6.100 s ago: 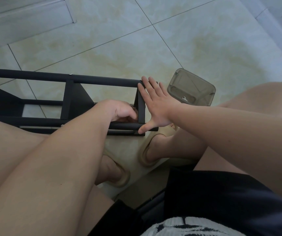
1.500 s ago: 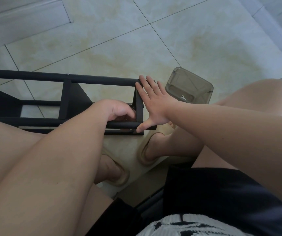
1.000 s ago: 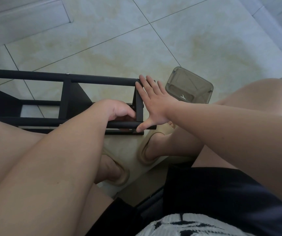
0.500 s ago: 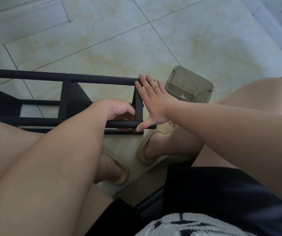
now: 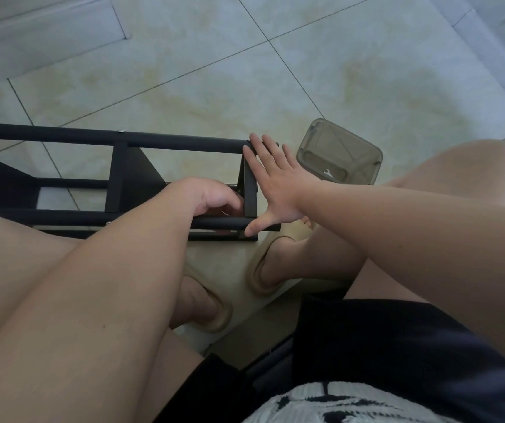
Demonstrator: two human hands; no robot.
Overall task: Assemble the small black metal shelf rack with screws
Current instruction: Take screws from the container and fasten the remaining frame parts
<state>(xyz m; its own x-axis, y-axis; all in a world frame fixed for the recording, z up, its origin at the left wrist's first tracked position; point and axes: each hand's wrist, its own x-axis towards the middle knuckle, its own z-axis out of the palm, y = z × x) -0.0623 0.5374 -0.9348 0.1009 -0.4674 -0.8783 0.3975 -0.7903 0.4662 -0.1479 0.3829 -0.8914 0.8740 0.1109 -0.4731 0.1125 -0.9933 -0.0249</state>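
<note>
Head view, rack (image 5: pixel 184 143) end touching flat right grip (image 5: pixel 278 184)

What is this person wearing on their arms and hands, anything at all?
Nothing that shows: the left hand and right hand are bare, with no gloves, rings or watch visible, and no sleeves come into view. Lower down are dark shorts and a white top with a black pattern.

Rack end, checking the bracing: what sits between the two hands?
In the head view, the rack's black end bar stands between the curled left hand and the flat right hand.
</note>
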